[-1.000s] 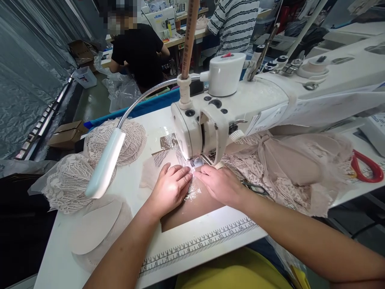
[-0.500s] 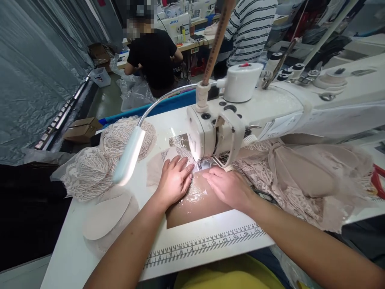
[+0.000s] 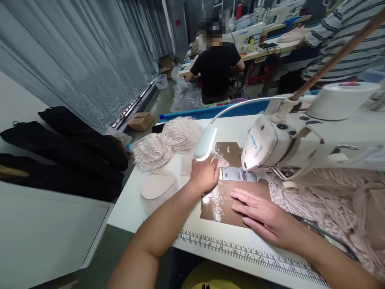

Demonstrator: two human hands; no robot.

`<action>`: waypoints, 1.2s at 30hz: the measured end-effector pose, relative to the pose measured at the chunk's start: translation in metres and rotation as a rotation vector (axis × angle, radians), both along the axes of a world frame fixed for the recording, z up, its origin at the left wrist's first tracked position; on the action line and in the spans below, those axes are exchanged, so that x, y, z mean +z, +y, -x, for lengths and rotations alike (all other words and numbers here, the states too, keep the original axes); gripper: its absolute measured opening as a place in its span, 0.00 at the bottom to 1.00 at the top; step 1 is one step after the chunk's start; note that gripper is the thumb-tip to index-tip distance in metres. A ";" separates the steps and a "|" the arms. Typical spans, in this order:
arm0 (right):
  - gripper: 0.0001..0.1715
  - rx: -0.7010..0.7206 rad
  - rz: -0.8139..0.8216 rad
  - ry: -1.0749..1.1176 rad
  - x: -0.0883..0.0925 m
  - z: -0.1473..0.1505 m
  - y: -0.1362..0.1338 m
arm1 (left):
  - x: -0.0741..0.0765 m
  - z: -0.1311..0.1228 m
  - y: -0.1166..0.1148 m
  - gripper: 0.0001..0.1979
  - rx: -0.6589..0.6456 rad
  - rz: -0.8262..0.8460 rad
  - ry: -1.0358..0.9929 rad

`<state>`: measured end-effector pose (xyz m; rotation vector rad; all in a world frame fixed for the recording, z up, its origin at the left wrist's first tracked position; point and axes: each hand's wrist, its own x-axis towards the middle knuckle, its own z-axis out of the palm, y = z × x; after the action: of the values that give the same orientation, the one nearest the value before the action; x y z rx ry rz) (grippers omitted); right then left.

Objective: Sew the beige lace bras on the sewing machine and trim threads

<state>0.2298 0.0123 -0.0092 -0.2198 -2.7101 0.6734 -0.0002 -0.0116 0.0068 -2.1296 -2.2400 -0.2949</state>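
Just left of the sewing machine, my left hand has its fingers curled down on a sheer beige lace piece, which it grips. Part of that fabric is hidden under the hand and the lamp. My right hand lies flat with fingers stretched out on the shiny brown sheet in front of the needle, holding nothing. Bare metal of the needle plate shows between the left hand and the needle.
Stacked lace cups and a smooth beige cup piece lie on the left. A lit gooseneck lamp hangs over the left hand. Lace garments are heaped at right. A printed ruler runs along the front edge. Two people are beyond.
My left hand has drawn leftward away from the needle with the lace piece. My right hand has slid back toward the front edge and flattened. The view has turned left.
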 end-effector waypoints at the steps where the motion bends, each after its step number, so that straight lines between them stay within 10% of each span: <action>1: 0.22 0.042 0.012 -0.017 0.001 -0.001 -0.001 | 0.003 0.001 -0.001 0.19 0.025 0.017 0.006; 8: 0.19 0.124 0.059 -0.054 0.012 -0.002 -0.004 | 0.053 0.035 -0.048 0.22 0.068 0.095 0.013; 13: 0.18 0.089 0.096 0.010 0.010 0.000 -0.006 | 0.061 0.100 -0.121 0.22 0.635 0.111 0.067; 17: 0.16 0.010 0.125 0.114 0.012 0.000 -0.007 | 0.043 0.120 -0.169 0.14 0.553 0.150 -0.079; 20: 0.14 -0.105 0.168 0.193 0.018 0.000 -0.008 | 0.039 0.101 -0.181 0.14 0.334 0.157 -0.629; 25: 0.09 -0.336 0.243 0.345 0.024 -0.003 -0.006 | 0.050 0.039 -0.139 0.22 -0.102 0.390 -1.247; 36: 0.14 -0.354 0.097 0.083 0.021 -0.009 -0.003 | 0.022 -0.029 -0.024 0.13 -0.165 0.251 -0.477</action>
<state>0.2389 0.0096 0.0115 -0.6620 -2.4710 0.6883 0.0288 -0.0354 0.0288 -2.6162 -2.4493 -0.6180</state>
